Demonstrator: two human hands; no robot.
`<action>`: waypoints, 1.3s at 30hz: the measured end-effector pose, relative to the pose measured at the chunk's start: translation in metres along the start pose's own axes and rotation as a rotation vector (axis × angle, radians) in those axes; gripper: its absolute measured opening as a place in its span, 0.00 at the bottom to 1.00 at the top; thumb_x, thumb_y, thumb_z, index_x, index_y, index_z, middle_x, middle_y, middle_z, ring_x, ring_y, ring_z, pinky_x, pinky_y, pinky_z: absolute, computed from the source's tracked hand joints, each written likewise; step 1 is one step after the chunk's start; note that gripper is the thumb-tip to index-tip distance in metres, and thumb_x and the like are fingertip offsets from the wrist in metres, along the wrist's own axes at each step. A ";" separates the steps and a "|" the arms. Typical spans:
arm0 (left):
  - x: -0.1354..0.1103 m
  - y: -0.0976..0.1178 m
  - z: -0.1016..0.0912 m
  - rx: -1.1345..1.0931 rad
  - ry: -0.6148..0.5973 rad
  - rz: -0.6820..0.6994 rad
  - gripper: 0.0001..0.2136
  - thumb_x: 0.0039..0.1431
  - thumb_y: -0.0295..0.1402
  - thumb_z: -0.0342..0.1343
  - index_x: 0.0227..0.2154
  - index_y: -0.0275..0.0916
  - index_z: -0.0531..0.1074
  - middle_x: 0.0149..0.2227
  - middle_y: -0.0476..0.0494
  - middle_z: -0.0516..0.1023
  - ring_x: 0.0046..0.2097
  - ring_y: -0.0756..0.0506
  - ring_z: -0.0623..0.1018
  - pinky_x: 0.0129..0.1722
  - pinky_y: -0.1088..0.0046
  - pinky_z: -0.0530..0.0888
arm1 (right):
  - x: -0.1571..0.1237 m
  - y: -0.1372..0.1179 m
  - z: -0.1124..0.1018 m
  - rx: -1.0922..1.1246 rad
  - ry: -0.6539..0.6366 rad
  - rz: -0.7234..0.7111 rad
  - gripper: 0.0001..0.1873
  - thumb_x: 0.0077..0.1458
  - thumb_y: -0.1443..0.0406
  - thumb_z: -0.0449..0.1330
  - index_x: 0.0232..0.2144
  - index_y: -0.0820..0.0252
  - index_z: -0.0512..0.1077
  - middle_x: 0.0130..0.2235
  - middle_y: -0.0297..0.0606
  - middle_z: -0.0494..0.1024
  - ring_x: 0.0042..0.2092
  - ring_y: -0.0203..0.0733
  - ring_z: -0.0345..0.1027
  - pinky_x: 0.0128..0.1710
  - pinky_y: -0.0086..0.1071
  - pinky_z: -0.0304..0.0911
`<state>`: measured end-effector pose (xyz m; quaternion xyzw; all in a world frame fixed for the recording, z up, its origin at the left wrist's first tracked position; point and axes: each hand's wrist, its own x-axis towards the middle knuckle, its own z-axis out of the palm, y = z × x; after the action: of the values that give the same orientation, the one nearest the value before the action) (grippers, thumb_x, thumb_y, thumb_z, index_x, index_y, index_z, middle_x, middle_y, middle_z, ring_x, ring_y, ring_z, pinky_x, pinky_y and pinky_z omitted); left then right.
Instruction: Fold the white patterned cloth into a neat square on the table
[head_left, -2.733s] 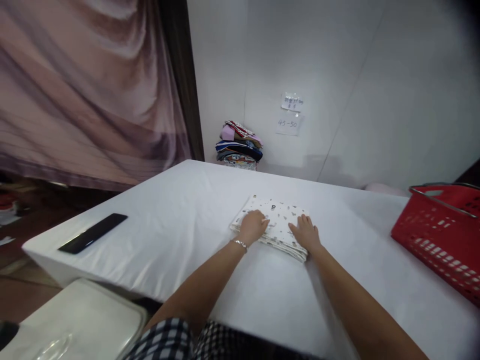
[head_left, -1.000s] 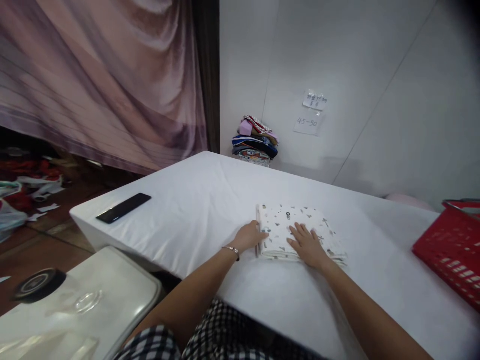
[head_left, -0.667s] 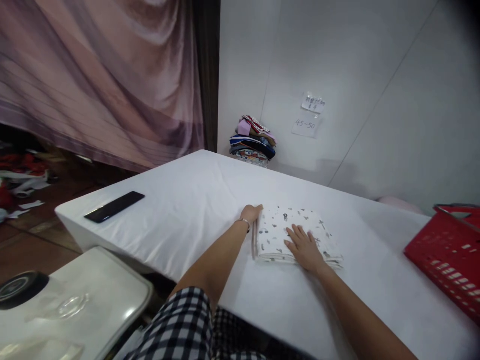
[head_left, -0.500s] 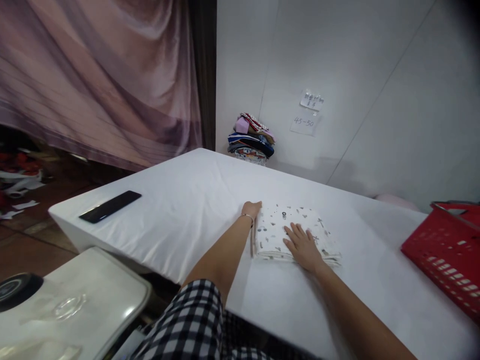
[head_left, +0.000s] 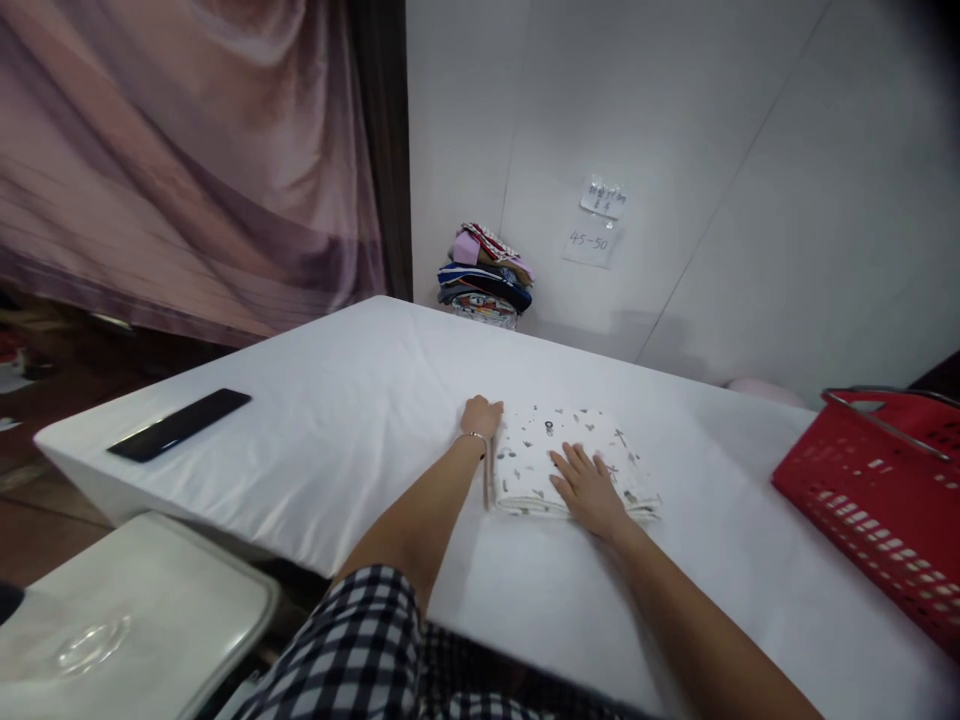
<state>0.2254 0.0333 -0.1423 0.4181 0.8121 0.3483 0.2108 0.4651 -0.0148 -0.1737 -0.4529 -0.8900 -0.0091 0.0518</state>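
A neatly folded white cloth (head_left: pixel 525 470) with small grey and coloured prints lies flat on the white-covered table (head_left: pixel 360 420). At its left edge is my left hand (head_left: pixel 481 415), with a bracelet on the wrist. Its fingers look curled in at the cloth's edge, the thumb toward the cloth; the fingertips are partly hidden. My right hand (head_left: pixel 591 492) rests palm down on the front right part of the cloth, fingers stretched out and spread.
A red perforated basket (head_left: pixel 862 480) with a metal handle stands at the right. Several folded fabrics form a stack (head_left: pixel 486 275) beyond the table's far edge, by the wall. A black phone-like slab (head_left: pixel 180 425) lies on the left. Nearer is a pale stool-like surface (head_left: pixel 172 590).
The whole view has shifted slightly, so the table things appear further left and more of the basket shows. Both hands stay in about the same place on the cloth.
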 end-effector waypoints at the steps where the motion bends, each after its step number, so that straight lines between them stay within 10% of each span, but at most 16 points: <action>1: -0.008 0.003 0.000 0.017 0.031 0.066 0.20 0.58 0.40 0.52 0.50 0.34 0.69 0.54 0.32 0.70 0.56 0.39 0.70 0.51 0.68 0.66 | 0.000 0.000 0.000 0.003 -0.003 0.003 0.26 0.65 0.55 0.41 0.62 0.51 0.56 0.66 0.39 0.51 0.67 0.50 0.40 0.62 0.53 0.39; 8: -0.069 -0.013 0.020 0.336 -0.133 0.633 0.27 0.60 0.49 0.47 0.58 0.41 0.61 0.65 0.39 0.55 0.66 0.38 0.50 0.64 0.51 0.47 | 0.005 -0.002 -0.009 0.128 -0.105 0.041 0.28 0.64 0.52 0.41 0.63 0.49 0.53 0.67 0.38 0.47 0.67 0.48 0.35 0.63 0.53 0.34; 20: -0.070 -0.025 0.026 0.388 -0.210 0.623 0.28 0.62 0.50 0.41 0.61 0.41 0.57 0.67 0.41 0.49 0.67 0.37 0.46 0.63 0.46 0.43 | 0.012 0.086 -0.004 0.108 -0.057 0.325 0.31 0.62 0.53 0.42 0.63 0.60 0.54 0.67 0.44 0.46 0.67 0.51 0.37 0.61 0.48 0.45; 32: -0.073 -0.029 0.013 0.195 -0.151 0.503 0.23 0.62 0.42 0.46 0.58 0.39 0.61 0.67 0.41 0.49 0.67 0.42 0.47 0.64 0.62 0.50 | -0.017 0.104 -0.029 0.604 0.022 0.621 0.39 0.53 0.56 0.56 0.63 0.67 0.54 0.61 0.52 0.62 0.59 0.51 0.59 0.57 0.41 0.55; 39: -0.075 -0.031 -0.011 0.128 -0.114 0.245 0.28 0.55 0.39 0.54 0.57 0.35 0.58 0.58 0.33 0.65 0.58 0.39 0.66 0.54 0.67 0.64 | -0.032 0.103 -0.035 0.588 -0.047 0.698 0.36 0.46 0.51 0.63 0.55 0.64 0.67 0.53 0.53 0.71 0.55 0.59 0.64 0.52 0.45 0.62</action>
<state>0.2439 -0.0457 -0.1542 0.5458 0.7622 0.2947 0.1854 0.5695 0.0177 -0.1457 -0.6917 -0.6500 0.2723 0.1579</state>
